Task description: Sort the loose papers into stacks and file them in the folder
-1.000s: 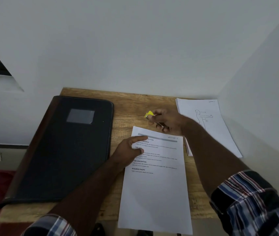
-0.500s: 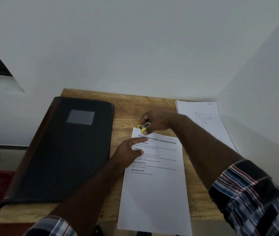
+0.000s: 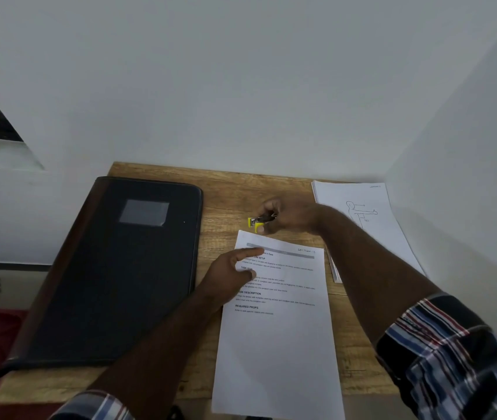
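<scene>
On wooden table (image 3: 229,189): white printed paper sheet (image 3: 277,328), long axis near-to-far, heading end toward the wall, near end overhanging the edge.
Left hand (image 3: 232,269): fingers extended, pressing sheet's upper left.
Right hand (image 3: 289,215): grasping small yellow-tipped metal stapler (image 3: 259,220), tip pointing left, just beyond sheet's top edge.
Left side: closed black rectangular folder (image 3: 120,268).
Right side: white paper stack with figure drawing (image 3: 371,225).

A plain office or study corner: a small wooden desk (image 3: 226,189) pushed against bare white walls (image 3: 241,86), with a dark closed folder (image 3: 114,268) at left and printed papers (image 3: 277,328) at right.
</scene>
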